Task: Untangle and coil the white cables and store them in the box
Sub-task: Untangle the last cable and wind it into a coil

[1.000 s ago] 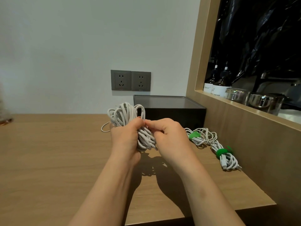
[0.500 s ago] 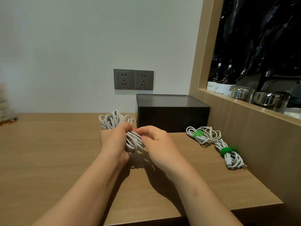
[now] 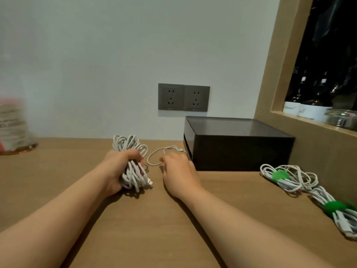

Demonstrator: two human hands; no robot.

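My left hand (image 3: pixel 117 168) grips a thick bundle of white cable (image 3: pixel 133 176) around its middle, and the bundle rests on the wooden table (image 3: pixel 154 219). A loose end of white cable (image 3: pixel 167 147) loops over the table between the bundle and the dark box (image 3: pixel 237 147). The box stands against the wall with its top shut. My right hand (image 3: pixel 179 171) hovers low beside the box's left corner, fingers relaxed and reaching toward that loose end, holding nothing. Two coiled white cables bound with green ties (image 3: pixel 280 176) (image 3: pixel 334 206) lie on the table to the right.
A double wall socket (image 3: pixel 183 97) sits above the box. A blurred container (image 3: pixel 13 128) stands at the far left by the wall. A wooden-framed niche (image 3: pixel 278 74) with bottles (image 3: pixel 309 111) rises along the table's right side.
My right hand let go of the bundle and moved right toward the loose end by the box. My left hand lowered the bundle onto the table. The view shifted left.
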